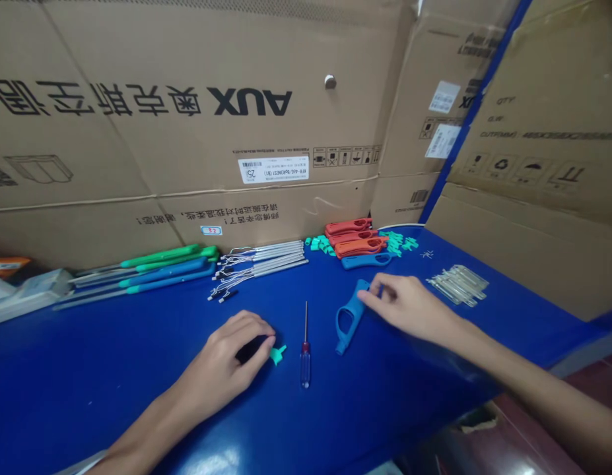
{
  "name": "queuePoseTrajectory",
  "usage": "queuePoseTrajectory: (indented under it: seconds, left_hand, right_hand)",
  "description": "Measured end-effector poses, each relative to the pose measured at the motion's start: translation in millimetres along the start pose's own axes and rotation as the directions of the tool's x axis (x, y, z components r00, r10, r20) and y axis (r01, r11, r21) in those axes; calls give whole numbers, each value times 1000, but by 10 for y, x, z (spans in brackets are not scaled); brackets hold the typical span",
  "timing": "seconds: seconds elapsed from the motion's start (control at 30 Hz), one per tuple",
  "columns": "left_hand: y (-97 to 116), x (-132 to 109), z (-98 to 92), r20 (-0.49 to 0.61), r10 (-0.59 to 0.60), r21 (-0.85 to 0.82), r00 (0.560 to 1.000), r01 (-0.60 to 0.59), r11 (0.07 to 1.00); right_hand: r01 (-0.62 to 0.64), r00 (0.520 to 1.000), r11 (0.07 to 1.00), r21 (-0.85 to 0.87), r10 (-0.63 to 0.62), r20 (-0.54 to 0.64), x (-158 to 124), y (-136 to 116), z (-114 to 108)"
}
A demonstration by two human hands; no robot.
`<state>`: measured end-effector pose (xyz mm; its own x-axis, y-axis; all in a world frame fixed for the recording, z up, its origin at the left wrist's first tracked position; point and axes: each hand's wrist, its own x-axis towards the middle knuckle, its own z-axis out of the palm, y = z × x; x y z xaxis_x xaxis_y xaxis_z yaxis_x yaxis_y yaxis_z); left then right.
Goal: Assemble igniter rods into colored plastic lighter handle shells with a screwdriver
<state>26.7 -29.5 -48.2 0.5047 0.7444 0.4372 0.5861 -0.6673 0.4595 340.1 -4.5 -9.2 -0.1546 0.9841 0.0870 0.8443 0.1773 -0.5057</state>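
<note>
Grip of the right hand (407,310) touching a blue plastic handle shell (352,315)

Its fingers (379,290) are stretching out loosely and resting on the shell's upper end, though I can't tell from here whether they are pinching it. The shell is lying on the blue worktop (88,389), its long axis slanting from that upper end down and leftward to a narrow tip, so the right hand is the nearer one, reaching it from the right. The left hand (221,356) is curling closed, fingers pressed together over a dark piece (251,348), with a small teal plastic part (277,354) poking out at the fingertips; whether either is gripped, I can't say. Between the hands, a clear-handled screwdriver (304,364) is lying with its shaft pointing away from the person. Farther back, red and orange handle shells (358,237) are sitting stacked amid teal parts (397,241), clear plastic pieces (458,285) are bunching to the right, and long green and blue rods (152,267) are lining the worktop before a cardboard AUX carton (187,145).
</note>
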Motion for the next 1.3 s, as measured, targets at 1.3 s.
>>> queuePoseTrajectory:
  seconds: [1.3]
  left_hand:
    - [37,-11,-155,215,-148,121,965,124,985]
  right_hand:
    - [546,818,754,-366,-574,38,847,560,-76]
